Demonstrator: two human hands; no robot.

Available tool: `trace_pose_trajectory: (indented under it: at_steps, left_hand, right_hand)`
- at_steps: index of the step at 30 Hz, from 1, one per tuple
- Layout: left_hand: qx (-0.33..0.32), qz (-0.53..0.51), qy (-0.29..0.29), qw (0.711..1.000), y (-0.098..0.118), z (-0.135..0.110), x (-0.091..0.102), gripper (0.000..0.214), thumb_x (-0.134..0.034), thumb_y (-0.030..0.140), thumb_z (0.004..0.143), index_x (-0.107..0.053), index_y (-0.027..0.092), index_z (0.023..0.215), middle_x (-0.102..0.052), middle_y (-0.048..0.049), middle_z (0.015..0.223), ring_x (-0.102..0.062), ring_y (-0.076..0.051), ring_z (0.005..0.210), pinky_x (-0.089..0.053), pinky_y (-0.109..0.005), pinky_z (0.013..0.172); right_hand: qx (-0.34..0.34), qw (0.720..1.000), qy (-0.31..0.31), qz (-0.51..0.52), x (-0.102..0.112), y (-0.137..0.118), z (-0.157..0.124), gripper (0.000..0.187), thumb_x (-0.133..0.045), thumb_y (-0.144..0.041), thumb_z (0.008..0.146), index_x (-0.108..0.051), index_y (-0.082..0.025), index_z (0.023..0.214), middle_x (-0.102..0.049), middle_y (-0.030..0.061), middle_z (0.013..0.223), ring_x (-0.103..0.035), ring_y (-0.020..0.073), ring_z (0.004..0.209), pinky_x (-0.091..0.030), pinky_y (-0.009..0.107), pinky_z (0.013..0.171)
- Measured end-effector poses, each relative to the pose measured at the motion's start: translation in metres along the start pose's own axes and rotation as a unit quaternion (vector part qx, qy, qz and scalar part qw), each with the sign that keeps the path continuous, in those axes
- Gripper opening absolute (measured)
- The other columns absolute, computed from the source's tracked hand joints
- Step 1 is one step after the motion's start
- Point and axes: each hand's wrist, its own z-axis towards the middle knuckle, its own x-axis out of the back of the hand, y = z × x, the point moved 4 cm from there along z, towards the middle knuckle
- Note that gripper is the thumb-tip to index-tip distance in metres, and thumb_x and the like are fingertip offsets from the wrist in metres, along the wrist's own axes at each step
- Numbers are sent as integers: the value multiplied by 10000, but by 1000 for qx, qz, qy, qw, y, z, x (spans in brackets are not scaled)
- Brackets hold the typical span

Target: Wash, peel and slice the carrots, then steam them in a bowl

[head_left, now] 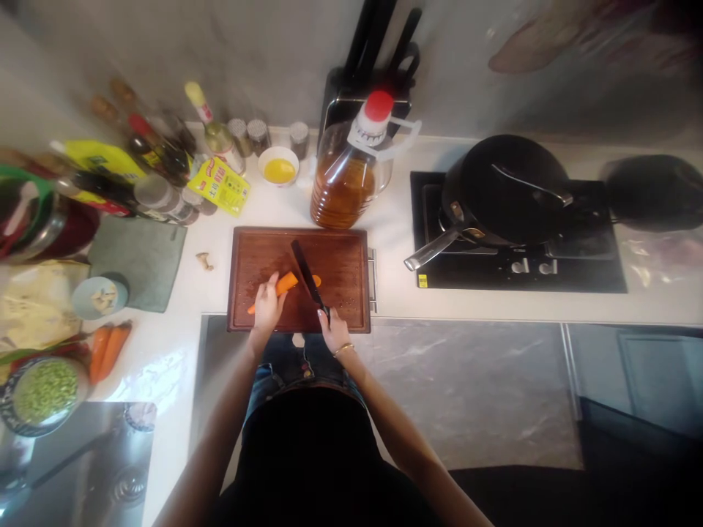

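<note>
My left hand (268,304) is closed around a peeled orange carrot (286,283), which lies slantwise over the wooden cutting board (258,245). In my right hand (334,331) is the handle of a dark-bladed kitchen knife (305,269). Its blade points away from me and to the left, just right of the carrot's cut end. A small carrot slice (317,281) sits against the blade's right side. Beads of water dot the board.
Behind the board stand a large oil jug (346,183) and a bowl of yellow liquid (279,171). A covered black pan (505,190) sits on the stove at right. Leftward are two carrots (110,350), a bowl of chopped greens (47,391) and the sink (93,468).
</note>
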Motion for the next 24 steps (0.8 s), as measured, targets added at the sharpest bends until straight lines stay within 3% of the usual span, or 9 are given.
trace_pose_trajectory:
  at_steps: [2,6,9,15,17,24]
  left_hand:
    - [47,-102,60,992,7,6,19,695,-704,366,863,-355,203,1442,-620,-173,1311,-623,-264,1219,-491,-455,1066]
    - [112,-300,147,936,26,11,43,929,-794,338,790,-190,266,1492,-621,-118,1263,-675,-220,1145,-479,-422,1083]
    - [159,-385,173,892,28,7,34,907,-810,332,771,-215,295,1454,-629,-90,1238,-681,-218,1141,-463,-441,1098]
    - [285,-445,243,813,-2,-14,4,865,-855,259,688,-316,266,1364,-595,-111,1311,-678,-202,1135,-475,-404,1081]
    - [293,-446,258,805,-8,-17,2,836,-859,235,673,-347,258,1333,-577,-116,1344,-676,-195,1135,-472,-386,1083]
    - [267,-432,259,822,-18,-24,-4,870,-866,319,671,-343,250,1363,-614,-101,1275,-650,-198,1169,-476,-362,1073]
  right_hand:
    - [5,1000,8,23,8,8,-5,263,-444,-366,1019,-611,-164,1038,-743,115,892,-723,250,804,-446,283,688]
    - [29,998,33,39,22,15,-13,293,-395,-386,1021,-589,-167,1034,-723,133,867,-714,280,812,-447,312,687]
    - [39,998,37,25,23,14,-17,301,-379,-398,1023,-577,-172,1044,-724,147,880,-711,287,807,-436,316,666]
    - [29,999,6,-30,14,10,-26,322,-394,-402,1024,-578,-156,1123,-746,140,918,-714,268,766,-421,302,643]
    - [32,999,0,-41,12,10,-28,316,-392,-382,1026,-588,-156,1125,-751,130,916,-716,265,767,-424,301,648]
    - [32,995,-47,-87,9,4,-32,317,-384,-338,1040,-585,-130,1171,-750,136,925,-728,265,807,-433,299,658]
